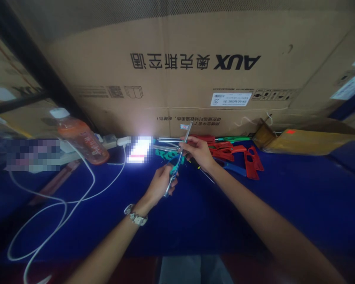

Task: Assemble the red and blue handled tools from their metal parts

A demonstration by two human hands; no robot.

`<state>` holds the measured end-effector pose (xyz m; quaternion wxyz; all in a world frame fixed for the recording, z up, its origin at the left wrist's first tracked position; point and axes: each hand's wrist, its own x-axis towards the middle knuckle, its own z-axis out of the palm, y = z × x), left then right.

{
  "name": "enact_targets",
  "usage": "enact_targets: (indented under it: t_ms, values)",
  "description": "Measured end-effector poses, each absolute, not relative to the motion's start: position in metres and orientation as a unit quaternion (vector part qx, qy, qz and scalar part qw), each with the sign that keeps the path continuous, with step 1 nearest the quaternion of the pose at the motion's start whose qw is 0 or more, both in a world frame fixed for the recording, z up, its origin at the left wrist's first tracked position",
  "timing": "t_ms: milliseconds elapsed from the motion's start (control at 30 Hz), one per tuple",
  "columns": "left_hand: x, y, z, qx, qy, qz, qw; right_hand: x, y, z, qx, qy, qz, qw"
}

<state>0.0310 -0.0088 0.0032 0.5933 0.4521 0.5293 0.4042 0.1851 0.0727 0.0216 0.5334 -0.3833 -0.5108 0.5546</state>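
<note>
My left hand [161, 184], with a watch on its wrist, is closed round the teal handle end of a long metal tool [180, 156] that looks like scissors. My right hand [197, 152] pinches the same tool higher up, near its steel blades, which point up toward the cardboard box. Both hands hold it just above the blue table cover [298, 197]. Behind the hands lies a heap of similar tools with red handles [236, 152] and green handles [233, 139], plus several bare steel blades [167, 141].
A big AUX cardboard box [195, 71] stands as a wall along the table's back. An orange drink bottle [83, 136] lies at the left by a power strip [111, 141] and white cables [62, 205]. A brown package [307, 141] lies at the right.
</note>
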Motion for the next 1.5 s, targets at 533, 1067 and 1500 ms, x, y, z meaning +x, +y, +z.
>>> enact_targets:
  t_ms: [533, 1067, 1500]
  values:
    - [0.034, -0.005, 0.003, 0.462, 0.543, 0.383, 0.588, 0.205, 0.056, 0.017, -0.459, -0.493, 0.555, 0.488]
    - [0.091, 0.007, 0.015, 0.492, 0.522, 0.335, 0.610, 0.323, -0.018, 0.000, -0.660, -0.730, -0.014, 0.175]
    - [0.090, 0.008, -0.002, 0.394, 0.446, 0.417, 0.687, 0.334, 0.030, 0.016, -0.602, -0.780, 0.064, 0.160]
